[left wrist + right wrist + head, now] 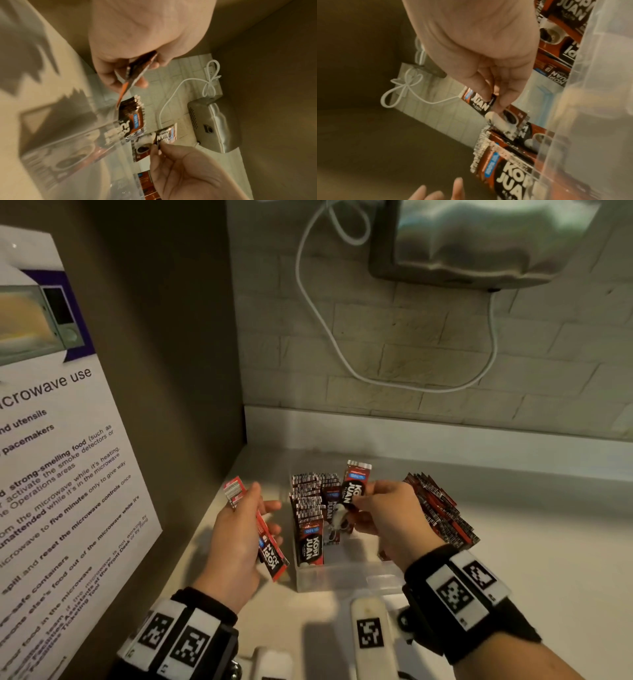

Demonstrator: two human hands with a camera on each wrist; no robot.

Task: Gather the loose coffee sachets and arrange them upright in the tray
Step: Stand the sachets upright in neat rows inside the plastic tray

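Observation:
A clear plastic tray (346, 577) stands on the counter with several red-and-black coffee sachets (308, 518) upright along its left side. My left hand (239, 539) grips a loose sachet (263, 539) to the left of the tray; the same sachet (135, 75) shows edge-on in the left wrist view. My right hand (383, 511) pinches another sachet (354, 484) upright over the tray's middle, seen too as a sachet (479, 102) between thumb and fingers in the right wrist view. More sachets (442, 511) lean in a stack at the tray's right.
A brown wall with a microwave notice (61, 440) closes the left side. A tiled back wall carries a white cable (329, 337) and a metal appliance (479, 241). White counter (548, 559) spreads to the right. White tagged devices (370, 631) lie near the front edge.

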